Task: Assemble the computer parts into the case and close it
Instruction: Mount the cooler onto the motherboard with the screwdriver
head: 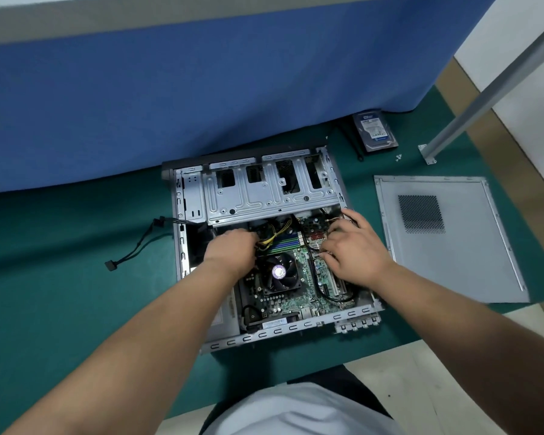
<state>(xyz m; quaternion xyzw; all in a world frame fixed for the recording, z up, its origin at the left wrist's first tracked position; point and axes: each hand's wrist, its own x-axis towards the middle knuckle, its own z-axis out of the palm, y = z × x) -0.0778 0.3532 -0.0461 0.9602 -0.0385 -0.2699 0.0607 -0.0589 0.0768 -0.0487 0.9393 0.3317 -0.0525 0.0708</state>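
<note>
Green matting (60, 233) carries the open case (182, 246). Left hand (233, 249) is curled at the yellow-black cable bundle (272, 237); whether it is gripped cannot be told. Right hand (352, 246), fingers spread, is pressed on the motherboard (296, 296), nearer the side panel (446, 240).

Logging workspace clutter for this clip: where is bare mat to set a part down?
Bare green mat lies left of the open grey metal computer case, below the loose black cable, and in the strip between case and flat grey side panel. Crowded: inside the case, where left hand and right hand work.
</note>
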